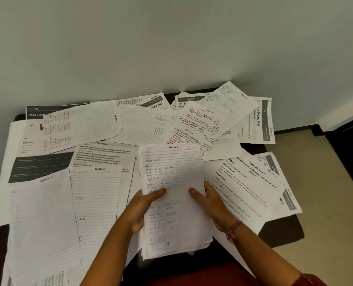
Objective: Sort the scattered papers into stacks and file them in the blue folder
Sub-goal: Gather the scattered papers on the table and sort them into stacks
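Over paper-strewn dark table (280, 230), lined stack (171, 182) gripped between left hand (144, 205) and right hand (210, 201), thumbs on top.

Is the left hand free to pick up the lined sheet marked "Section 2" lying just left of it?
Probably not yet: the left hand and right hand both grip the white lined stack. The lined "Section 2" sheet lies uncovered beside it.

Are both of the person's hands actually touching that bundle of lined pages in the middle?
Touching. The head view shows the left hand and right hand gripping the bundle of lined pages from either side, thumbs pressed on the top sheet.
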Demonstrator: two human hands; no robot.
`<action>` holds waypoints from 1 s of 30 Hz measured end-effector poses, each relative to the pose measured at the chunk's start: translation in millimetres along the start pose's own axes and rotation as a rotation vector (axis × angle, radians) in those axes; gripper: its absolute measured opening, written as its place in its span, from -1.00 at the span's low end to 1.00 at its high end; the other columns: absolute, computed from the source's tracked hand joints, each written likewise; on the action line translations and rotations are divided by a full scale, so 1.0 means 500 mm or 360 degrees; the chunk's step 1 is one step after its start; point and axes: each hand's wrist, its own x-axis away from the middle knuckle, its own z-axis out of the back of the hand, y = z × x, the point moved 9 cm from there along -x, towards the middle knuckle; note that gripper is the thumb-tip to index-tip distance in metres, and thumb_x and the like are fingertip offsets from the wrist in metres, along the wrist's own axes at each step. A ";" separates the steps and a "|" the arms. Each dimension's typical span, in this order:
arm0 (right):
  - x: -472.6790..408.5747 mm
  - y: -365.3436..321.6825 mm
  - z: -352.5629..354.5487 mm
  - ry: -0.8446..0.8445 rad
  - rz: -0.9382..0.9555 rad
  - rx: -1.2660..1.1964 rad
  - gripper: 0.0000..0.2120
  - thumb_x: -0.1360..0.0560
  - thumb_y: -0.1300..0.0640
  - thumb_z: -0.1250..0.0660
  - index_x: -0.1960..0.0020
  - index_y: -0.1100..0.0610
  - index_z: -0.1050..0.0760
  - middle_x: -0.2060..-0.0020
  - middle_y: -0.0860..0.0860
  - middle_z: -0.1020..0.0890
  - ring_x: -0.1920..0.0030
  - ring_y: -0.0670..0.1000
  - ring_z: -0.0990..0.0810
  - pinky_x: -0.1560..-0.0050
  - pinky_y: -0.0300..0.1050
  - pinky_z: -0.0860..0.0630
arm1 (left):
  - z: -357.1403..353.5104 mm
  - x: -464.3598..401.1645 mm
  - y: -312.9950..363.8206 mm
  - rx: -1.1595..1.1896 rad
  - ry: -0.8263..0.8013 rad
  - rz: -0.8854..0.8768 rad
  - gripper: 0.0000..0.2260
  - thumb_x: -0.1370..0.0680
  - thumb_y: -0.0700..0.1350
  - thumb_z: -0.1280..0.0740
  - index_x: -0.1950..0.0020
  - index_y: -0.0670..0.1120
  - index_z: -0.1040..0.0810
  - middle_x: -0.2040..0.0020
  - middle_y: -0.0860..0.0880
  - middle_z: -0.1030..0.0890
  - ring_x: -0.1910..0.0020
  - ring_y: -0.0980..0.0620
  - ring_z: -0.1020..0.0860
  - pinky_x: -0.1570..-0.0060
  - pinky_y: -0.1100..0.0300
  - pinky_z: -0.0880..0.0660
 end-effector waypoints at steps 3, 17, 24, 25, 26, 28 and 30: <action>-0.009 -0.016 0.044 0.0092 0.0075 0.0100 -0.66 -0.52 0.05 -0.35 -0.27 0.03 -0.42 -0.15 -0.01 -0.61 -0.11 0.00 -0.62 -0.13 0.05 -0.58 | -0.044 -0.032 0.007 -0.0056 -0.0080 -0.0021 -0.64 -0.51 -0.23 -0.37 -0.31 -0.17 -0.49 -0.16 -0.23 -0.62 -0.15 -0.24 -0.59 -0.22 -0.24 -0.46; -0.050 -0.051 0.180 0.0287 0.0143 -0.0115 -0.71 -0.51 0.12 -0.37 -0.22 0.04 -0.51 -0.07 0.01 -0.67 -0.06 0.04 -0.66 -0.10 0.12 -0.59 | -0.168 -0.135 0.040 -0.0161 -0.0112 0.0009 -0.71 -0.52 -0.26 -0.36 -0.25 -0.18 -0.52 -0.10 -0.23 -0.64 -0.09 -0.24 -0.62 -0.14 -0.20 -0.52; -0.061 -0.052 0.166 0.0232 0.0093 -0.0178 -0.75 -0.51 0.16 -0.37 -0.18 0.07 -0.53 -0.02 0.05 -0.69 -0.02 0.10 -0.68 -0.04 0.13 -0.61 | -0.150 -0.144 0.047 -0.0233 -0.0078 -0.0057 -0.71 -0.53 -0.22 -0.37 -0.25 -0.16 -0.52 -0.10 -0.19 -0.65 -0.08 -0.21 -0.63 -0.16 -0.20 -0.51; -0.063 -0.051 0.160 0.0228 0.0090 -0.0190 -0.76 -0.51 0.17 -0.36 -0.18 0.08 -0.53 -0.02 0.05 -0.69 0.00 0.09 -0.68 -0.01 0.10 -0.62 | -0.141 -0.144 0.053 -0.0283 -0.0058 -0.0092 -0.73 -0.54 -0.17 -0.36 -0.24 -0.13 -0.53 -0.10 -0.16 -0.66 -0.07 -0.17 -0.64 -0.14 -0.16 -0.53; -0.064 -0.050 0.156 0.0228 0.0085 -0.0205 -0.76 -0.52 0.18 -0.35 -0.18 0.09 -0.53 -0.01 0.05 -0.70 0.01 0.09 -0.68 0.02 0.06 -0.63 | -0.134 -0.143 0.063 -0.0346 -0.0042 -0.0140 -0.73 -0.56 -0.11 -0.35 -0.25 -0.11 -0.52 -0.11 -0.13 -0.66 -0.07 -0.13 -0.64 -0.12 -0.11 -0.55; -0.069 -0.044 0.146 0.0251 0.0062 -0.0249 -0.75 -0.52 0.20 -0.35 -0.19 0.11 -0.54 -0.01 0.05 -0.69 0.00 0.08 -0.68 0.02 0.05 -0.63 | -0.107 -0.143 0.089 -0.0544 0.0049 -0.0244 -0.64 -0.57 0.04 -0.31 -0.31 -0.10 -0.47 -0.15 -0.10 -0.63 -0.06 -0.05 -0.64 -0.02 0.05 -0.58; -0.074 -0.037 0.141 0.0290 0.0039 -0.0286 -0.75 -0.52 0.21 -0.35 -0.20 0.11 -0.54 -0.03 0.04 -0.69 -0.01 0.07 -0.68 0.00 0.06 -0.62 | -0.063 -0.143 0.132 -0.0821 0.0286 -0.0414 -0.62 -0.59 0.05 -0.28 -0.34 -0.11 -0.41 -0.16 -0.08 -0.59 0.01 0.05 -0.60 0.11 0.25 -0.53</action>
